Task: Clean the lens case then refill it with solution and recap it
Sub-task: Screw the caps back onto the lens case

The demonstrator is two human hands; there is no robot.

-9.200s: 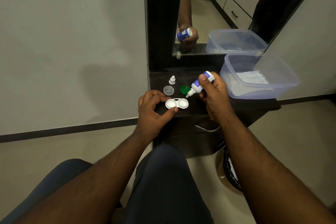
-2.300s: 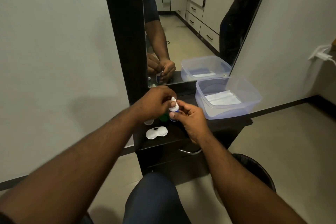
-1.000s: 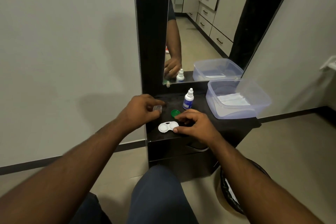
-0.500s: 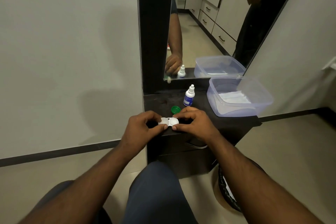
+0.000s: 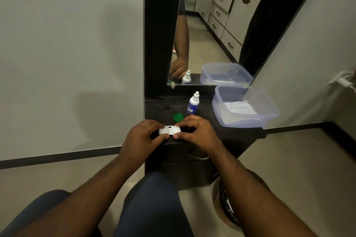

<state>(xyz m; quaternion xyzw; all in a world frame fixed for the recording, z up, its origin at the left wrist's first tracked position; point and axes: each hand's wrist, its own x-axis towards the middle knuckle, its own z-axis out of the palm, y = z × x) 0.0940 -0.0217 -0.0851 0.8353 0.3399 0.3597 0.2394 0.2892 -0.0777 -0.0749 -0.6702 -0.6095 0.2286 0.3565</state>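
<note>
I see both hands pinching the lens case [image 5: 169,130] on the counter [image 5: 212,119]: left hand [image 5: 141,139], right hand [image 5: 196,132], fingers curled.

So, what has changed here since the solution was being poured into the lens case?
The solution bottle was capped, let go, and now stands upright behind. The left hand took the clear cap onto the lens case; the right hand now holds the case. The green cap and plastic tub stayed.
</note>
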